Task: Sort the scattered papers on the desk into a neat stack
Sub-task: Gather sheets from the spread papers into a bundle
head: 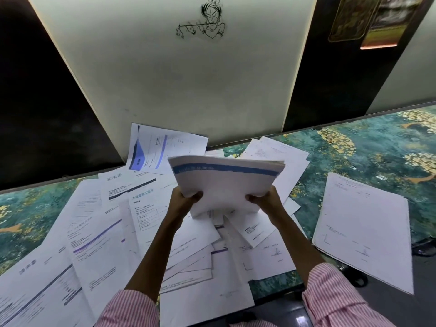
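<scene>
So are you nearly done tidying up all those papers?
Not yet. Some are already gathered into a bundle, gripped by the left hand and right hand above the desk. Many loose papers lie spread under and left of it, one page leans on the wall, and sheets at the right hang over the edge. Those need collecting.

green floral-patterned desk [368, 147], loose printed papers [99, 234] scattered flat across it

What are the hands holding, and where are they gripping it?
A stack of papers: the left hand grips its lower left edge, the right hand its lower right edge.
</scene>
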